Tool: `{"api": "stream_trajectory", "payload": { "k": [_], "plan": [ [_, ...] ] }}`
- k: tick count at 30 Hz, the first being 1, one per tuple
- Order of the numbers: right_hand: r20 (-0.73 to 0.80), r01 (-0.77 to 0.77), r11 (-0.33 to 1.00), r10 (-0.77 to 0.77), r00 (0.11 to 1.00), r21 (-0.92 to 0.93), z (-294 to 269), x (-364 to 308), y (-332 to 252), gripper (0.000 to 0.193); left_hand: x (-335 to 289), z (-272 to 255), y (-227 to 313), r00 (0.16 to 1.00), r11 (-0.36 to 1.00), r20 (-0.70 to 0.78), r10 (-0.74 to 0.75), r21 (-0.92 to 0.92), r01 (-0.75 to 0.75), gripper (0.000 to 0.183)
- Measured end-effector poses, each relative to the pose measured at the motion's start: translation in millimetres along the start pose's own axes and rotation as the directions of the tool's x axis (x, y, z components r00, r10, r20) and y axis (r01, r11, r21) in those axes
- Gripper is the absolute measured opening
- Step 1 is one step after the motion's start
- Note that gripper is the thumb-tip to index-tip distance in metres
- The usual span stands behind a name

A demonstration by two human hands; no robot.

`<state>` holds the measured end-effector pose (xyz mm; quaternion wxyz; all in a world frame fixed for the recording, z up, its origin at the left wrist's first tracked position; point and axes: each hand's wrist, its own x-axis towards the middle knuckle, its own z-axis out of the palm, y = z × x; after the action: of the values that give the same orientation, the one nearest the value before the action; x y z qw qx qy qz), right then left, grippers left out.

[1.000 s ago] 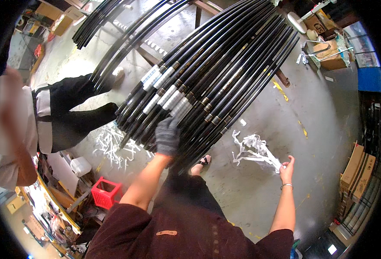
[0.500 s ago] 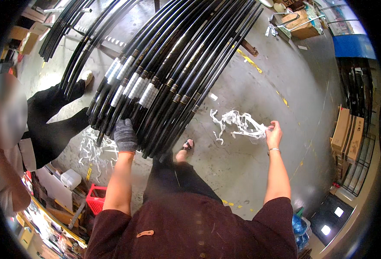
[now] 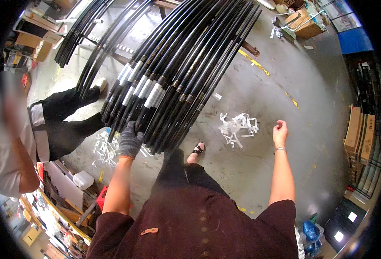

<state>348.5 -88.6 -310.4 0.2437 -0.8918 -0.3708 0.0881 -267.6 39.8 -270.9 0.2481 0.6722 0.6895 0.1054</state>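
Note:
A wide row of long black rods [image 3: 186, 64], which look like fishing rods, slants from the top towards me. Some have white patterned bands near their close ends. My left hand [image 3: 131, 142], in a dark grey knitted glove, is closed at the near ends of the rods on the left of the row; its fingertips are partly hidden among them. Out to the right, my bare right hand [image 3: 280, 133] is over the floor, fingers loosely bent and nothing visible in them. A tangle of white plastic strips [image 3: 239, 129] is left of that hand, apart from it.
Another person [image 3: 65, 116] in black trousers stands at the left, by more black rods [image 3: 80, 34]. White strips [image 3: 105, 149] lie on the floor below the row. Brown cartons [image 3: 360, 134] stand far right, an opened carton [image 3: 309, 28] upper right. A red crate [image 3: 102, 197] is lower left.
My right hand has let go of the white strips, which now lie apart from it to the left. My left hand stays at the rod ends. The whole view has shifted slightly.

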Motion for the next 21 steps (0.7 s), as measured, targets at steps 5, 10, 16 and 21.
{"api": "stream_trajectory", "payload": {
  "k": [5, 10, 16, 21],
  "plan": [
    [0.305, -0.088, 0.979, 0.029, 0.952, 0.182, 10.6, -42.9, -3.0, 0.017, -15.5, -6.4, 16.4, 0.978, 0.745, 0.168, 0.126, -0.666, 0.018, 0.035],
    [0.618, -0.127, 0.925, -0.133, 0.775, 0.358, 8.3, -108.9, -71.1, 0.020, -3.2, -48.9, 137.2, 0.731, 0.332, 0.501, 0.464, -0.863, 0.381, 0.042],
    [0.575, -0.002, 0.765, -0.482, 0.661, 0.644, -55.8, -161.4, -229.3, 0.034, -0.8, -33.5, 223.2, 0.565, 0.235, 0.533, 0.630, -0.824, 0.515, 0.043],
    [0.364, 0.338, 0.832, -0.509, 0.780, 0.441, -101.8, -169.5, -279.3, 0.042, -16.0, -7.7, 261.8, 0.679, 0.193, 0.448, 0.582, -0.887, 0.420, 0.034]
  ]
}}
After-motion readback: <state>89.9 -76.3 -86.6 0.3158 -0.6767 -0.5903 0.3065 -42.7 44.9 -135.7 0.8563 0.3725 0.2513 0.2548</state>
